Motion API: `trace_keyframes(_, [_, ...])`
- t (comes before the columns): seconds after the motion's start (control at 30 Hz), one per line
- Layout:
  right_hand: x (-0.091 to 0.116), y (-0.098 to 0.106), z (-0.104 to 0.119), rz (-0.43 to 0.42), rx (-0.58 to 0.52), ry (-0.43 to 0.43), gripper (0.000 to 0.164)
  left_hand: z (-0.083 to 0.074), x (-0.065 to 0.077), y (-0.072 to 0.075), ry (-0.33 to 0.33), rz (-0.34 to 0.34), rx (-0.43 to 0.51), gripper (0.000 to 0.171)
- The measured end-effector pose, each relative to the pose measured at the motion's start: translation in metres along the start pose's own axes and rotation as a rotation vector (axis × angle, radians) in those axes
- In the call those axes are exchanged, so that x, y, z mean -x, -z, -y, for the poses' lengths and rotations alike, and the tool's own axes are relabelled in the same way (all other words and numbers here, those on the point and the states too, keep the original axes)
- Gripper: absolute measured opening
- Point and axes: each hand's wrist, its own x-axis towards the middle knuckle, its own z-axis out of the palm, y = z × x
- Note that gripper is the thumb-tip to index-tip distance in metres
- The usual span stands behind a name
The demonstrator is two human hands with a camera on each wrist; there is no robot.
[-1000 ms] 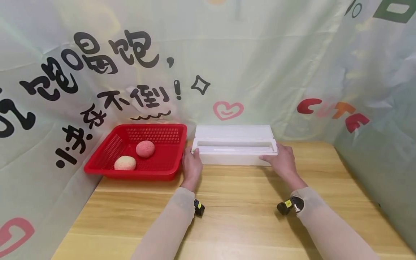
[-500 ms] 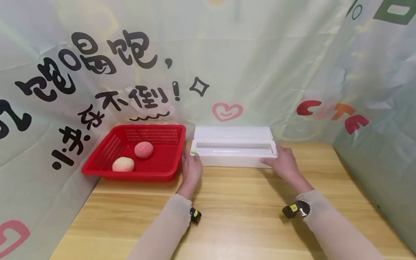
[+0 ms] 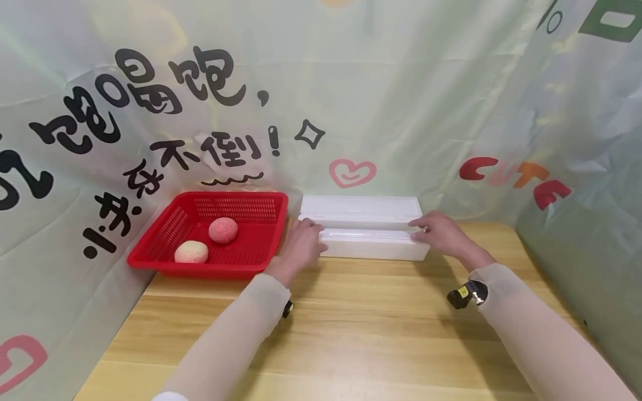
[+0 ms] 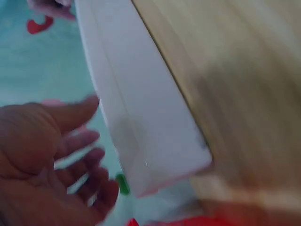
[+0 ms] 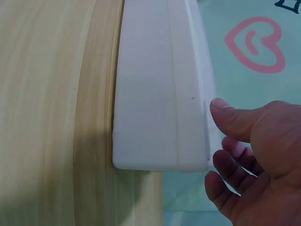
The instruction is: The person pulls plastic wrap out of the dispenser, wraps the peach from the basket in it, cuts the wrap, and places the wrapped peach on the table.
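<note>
A long white box (image 3: 371, 249), like a cling-film dispenser, stands against the back wall. Its lid (image 3: 360, 207) is swung up at the rear, and a shiny roll-like edge (image 3: 368, 234) shows along the opening. At the box's left end is my left hand (image 3: 301, 245), fingers loosely bent. My right hand (image 3: 443, 234) is at the right end, its fingertips close to the lid and upper edge. In the wrist views, both thumbs lie near the box's edge and nothing shows between the fingers; contact is unclear. A small green piece (image 4: 122, 183) shows beside the left end.
Left of the box stands a red perforated basket (image 3: 251, 272) holding a pink round item (image 3: 223, 230) and a cream one (image 3: 191, 252). A printed cloth (image 3: 401, 111) hangs behind. The wooden table (image 3: 361, 334) stretches in front.
Both hands have risen from the box's lower sides to its upper ends. The windowed inner frame seen earlier across the opening no longer shows there.
</note>
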Motion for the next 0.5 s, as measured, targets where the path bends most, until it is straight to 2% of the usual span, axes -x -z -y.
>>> trace_keyframes(0.1, [-0.006,-0.004,-0.004,0.005,-0.003,-0.008,0.033,0.005,-0.013,0.002,-0.006,0.107,-0.002,0.054])
trace_keyframes(0.17, [-0.008,-0.007,-0.006,-0.011,-0.008,-0.008,0.027,0.007,-0.02,0.004,0.006,0.152,0.013,0.058])
trace_keyframes(0.3, [-0.01,-0.013,-0.006,-0.073,0.004,0.011,0.018,0.01,-0.028,0.01,0.048,0.199,0.042,0.06])
trace_keyframes(0.5, [-0.011,-0.017,-0.005,-0.155,0.023,-0.01,0.021,0.014,-0.033,0.016,0.068,0.261,0.023,0.054])
